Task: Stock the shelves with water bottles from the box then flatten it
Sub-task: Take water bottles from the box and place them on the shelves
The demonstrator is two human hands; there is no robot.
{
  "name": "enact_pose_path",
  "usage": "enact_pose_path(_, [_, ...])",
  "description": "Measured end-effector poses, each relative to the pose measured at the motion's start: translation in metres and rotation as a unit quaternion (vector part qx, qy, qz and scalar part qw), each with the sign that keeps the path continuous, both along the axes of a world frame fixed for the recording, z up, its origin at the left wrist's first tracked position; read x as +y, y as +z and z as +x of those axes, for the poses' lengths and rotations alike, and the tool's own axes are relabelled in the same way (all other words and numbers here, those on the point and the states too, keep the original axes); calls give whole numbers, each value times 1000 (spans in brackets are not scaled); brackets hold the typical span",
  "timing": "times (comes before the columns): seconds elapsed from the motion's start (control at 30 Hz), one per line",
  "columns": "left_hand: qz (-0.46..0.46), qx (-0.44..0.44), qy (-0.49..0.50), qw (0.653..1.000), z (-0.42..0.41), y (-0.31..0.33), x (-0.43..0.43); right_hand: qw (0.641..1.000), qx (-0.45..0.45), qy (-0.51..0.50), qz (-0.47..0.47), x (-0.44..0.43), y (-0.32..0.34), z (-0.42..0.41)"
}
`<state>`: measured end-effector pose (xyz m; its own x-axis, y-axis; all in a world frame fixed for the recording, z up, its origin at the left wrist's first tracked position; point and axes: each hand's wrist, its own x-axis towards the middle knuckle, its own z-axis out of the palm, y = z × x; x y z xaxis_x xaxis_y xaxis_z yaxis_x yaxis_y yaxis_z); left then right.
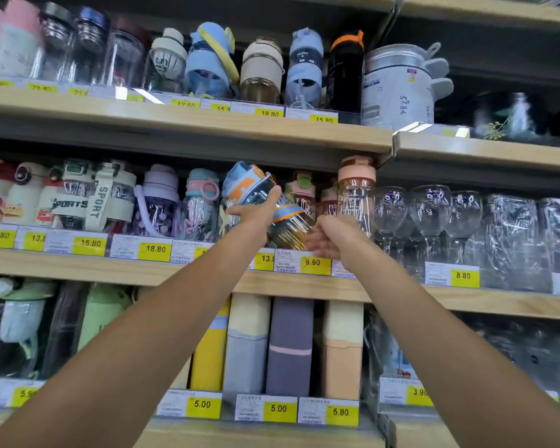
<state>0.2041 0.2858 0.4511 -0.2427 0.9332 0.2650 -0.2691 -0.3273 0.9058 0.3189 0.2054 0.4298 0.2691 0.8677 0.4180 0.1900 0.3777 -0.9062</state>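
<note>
A clear blue-tinted water bottle (265, 202) with a blue and orange lid is tilted to the left in front of the middle shelf (143, 270). My left hand (256, 215) grips its body from the left, thumb up along its side. My right hand (332, 237) cups the bottle's base from the right with relaxed fingers. Behind it stand more bottles: one with a peach lid (356, 195) and one with a pink and green lid (303, 192). The box is out of view.
Rows of bottles fill the upper shelf (188, 124) and the left of the middle shelf. Wine glasses (430, 221) stand to the right of the peach-lidded bottle. Boxed flasks (290, 347) line the lower shelf. Yellow price tags run along every shelf edge.
</note>
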Motion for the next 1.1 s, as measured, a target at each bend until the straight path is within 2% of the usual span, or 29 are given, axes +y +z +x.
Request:
enact_pose_path(0.07, [24, 52, 8, 998, 4, -1, -6, 994, -62, -68, 62, 9, 0, 4])
enact_pose_path(0.17, [93, 134, 46, 986, 7, -1, -13, 955, -203, -171, 133, 20, -3, 7])
enact_pose_path(0.23, [130, 169, 63, 975, 8, 0, -16, 948, -231, -163, 144, 26, -7, 8])
enact_pose_path(0.4, [163, 245, 55, 954, 10, 8, -22, 950, -224, -122, 179, 32, -12, 6])
enact_pose_path(0.6, [179, 306, 66, 933, 15, 17, -21, 932, -268, -145, 198, 31, -7, 4])
enact_pose_path(0.77, [185, 375, 34, 908, 24, 24, -24, 928, -257, -171, 209, 29, -9, 3])
enact_pose_path(0.97, [167, 334, 1, 928, 36, 18, -22, 952, -203, -137, 184, 15, -6, 11])
enact_pose_path(1.1, [150, 322, -31, 934, 36, 9, -21, 954, -228, -112, 159, 10, -4, 16])
